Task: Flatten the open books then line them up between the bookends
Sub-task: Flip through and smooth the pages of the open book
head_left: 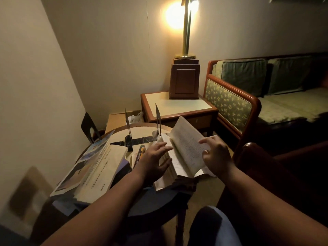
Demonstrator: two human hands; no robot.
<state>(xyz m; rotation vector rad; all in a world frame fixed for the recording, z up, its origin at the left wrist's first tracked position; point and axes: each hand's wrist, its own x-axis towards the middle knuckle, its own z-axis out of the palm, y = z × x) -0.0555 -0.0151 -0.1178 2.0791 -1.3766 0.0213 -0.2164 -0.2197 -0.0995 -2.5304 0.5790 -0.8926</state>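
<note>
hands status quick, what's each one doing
Left hand: open, fingers spread on the open book.
Right hand: touching its raised page, grip cannot be told.

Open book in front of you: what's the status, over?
Left hand flat on left pages, right hand touching raised right pages. Open book not yet flat. Bookends stand behind; other books piled left.

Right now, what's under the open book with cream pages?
Beneath the cream-paged open book on the round table, a dark crumpled thing sticks out at its near edge. The pages cover anything else there.
</note>
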